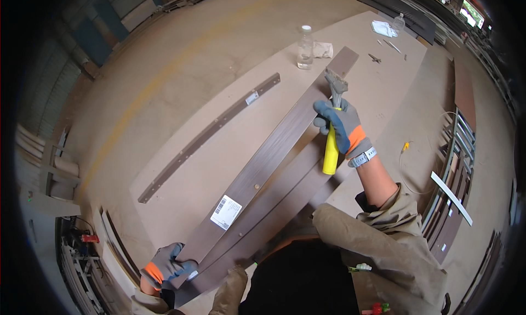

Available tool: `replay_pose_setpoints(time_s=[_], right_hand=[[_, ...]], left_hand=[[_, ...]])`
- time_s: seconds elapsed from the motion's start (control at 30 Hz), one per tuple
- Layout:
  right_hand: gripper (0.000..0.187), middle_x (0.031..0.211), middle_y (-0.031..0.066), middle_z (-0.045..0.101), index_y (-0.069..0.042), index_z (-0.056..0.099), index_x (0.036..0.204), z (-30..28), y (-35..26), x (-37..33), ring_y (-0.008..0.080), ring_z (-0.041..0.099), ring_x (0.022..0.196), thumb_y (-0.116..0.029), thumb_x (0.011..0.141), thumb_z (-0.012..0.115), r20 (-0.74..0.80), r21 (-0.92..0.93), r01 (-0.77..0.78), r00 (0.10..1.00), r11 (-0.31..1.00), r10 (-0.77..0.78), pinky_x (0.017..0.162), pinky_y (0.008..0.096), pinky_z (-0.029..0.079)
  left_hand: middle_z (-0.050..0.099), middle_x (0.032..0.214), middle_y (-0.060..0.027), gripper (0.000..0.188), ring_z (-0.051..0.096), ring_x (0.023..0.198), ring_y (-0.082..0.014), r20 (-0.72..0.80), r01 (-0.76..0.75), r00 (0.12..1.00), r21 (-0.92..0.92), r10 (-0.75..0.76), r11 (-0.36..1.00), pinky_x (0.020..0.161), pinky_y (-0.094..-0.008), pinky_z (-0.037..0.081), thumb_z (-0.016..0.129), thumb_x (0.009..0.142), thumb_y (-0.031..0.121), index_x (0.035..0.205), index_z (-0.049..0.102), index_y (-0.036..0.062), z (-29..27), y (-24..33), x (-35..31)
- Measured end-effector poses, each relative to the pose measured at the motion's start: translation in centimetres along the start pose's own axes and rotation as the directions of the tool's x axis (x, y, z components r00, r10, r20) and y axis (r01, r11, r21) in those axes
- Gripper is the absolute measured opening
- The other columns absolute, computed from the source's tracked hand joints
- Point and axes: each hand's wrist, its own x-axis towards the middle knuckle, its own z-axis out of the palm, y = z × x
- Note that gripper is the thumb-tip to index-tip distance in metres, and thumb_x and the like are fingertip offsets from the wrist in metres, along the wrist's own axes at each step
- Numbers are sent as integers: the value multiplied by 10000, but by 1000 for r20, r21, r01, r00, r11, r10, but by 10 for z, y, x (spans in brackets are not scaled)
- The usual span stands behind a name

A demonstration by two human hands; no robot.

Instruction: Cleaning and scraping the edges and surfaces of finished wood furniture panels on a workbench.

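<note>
My right hand (345,127), in a grey glove with an orange cuff, is closed around a hammer (330,153) with a yellow grip; its grey metal head points away from me. The hammer is over the far part of a long brown wood-grain board (279,145) that carries a white label (226,212). At the near left end of this board my gloved left hand (169,264) grips its edge, its fingers partly hidden. Alongside, closer to my body, lies another brown board (274,201). A narrow brown strip (213,127) with several holes lies farther left.
The boards rest on a large pale tabletop (181,189). Beyond the strip stand a clear bottle (304,49) and crumpled paper (323,49). Small tools (375,58) and a white cloth (383,28) lie at the far end. A rack of boards (452,200) stands right.
</note>
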Motion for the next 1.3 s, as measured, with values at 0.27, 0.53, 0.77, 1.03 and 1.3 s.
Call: replay_pose_setpoints(time_s=[0.27,0.53,0.77,1.03,1.3], right_hand=[[238,700,61,583,-10,511,891,-27,4,-49,144,595,543,-147,796,681,-103,-129,-121,989,984,108,429,243,461],[240,745,53,619,-37,535,962,-36,14,-81,121,620,560,-191,827,659,-13,-239,-353,933,905,361,448,222,474],[222,761,67,624,-46,544,945,-54,-7,-72,119,609,580,-228,848,628,-81,-272,-194,981,943,179,475,220,465],[314,803,90,628,-52,521,973,-60,-26,-84,133,617,608,-317,845,631,-252,-310,-145,966,940,66,498,237,475],[344,832,76,617,-74,497,1011,-94,-44,-100,137,616,630,-369,863,593,-368,-400,-124,929,908,-36,522,252,479]], left_hand=[[622,935,-169,609,603,861,-348,-250,-37,959,364,136,931,743,-385,493,759,577,426,1023,567,58,43,18,-27],[529,975,-126,662,564,858,-343,-277,11,938,629,210,778,713,-417,480,761,544,383,1089,536,82,67,-44,-24],[526,981,-126,657,562,857,-327,-447,203,885,616,126,761,691,-411,465,777,526,390,1060,551,83,76,-43,-32],[616,941,-154,442,613,843,-313,-465,122,884,307,37,944,750,-378,481,730,647,343,956,606,52,54,-30,-40],[610,901,-133,410,608,818,-302,-406,-8,900,348,158,938,741,-377,479,711,668,251,990,600,23,28,4,-18]])
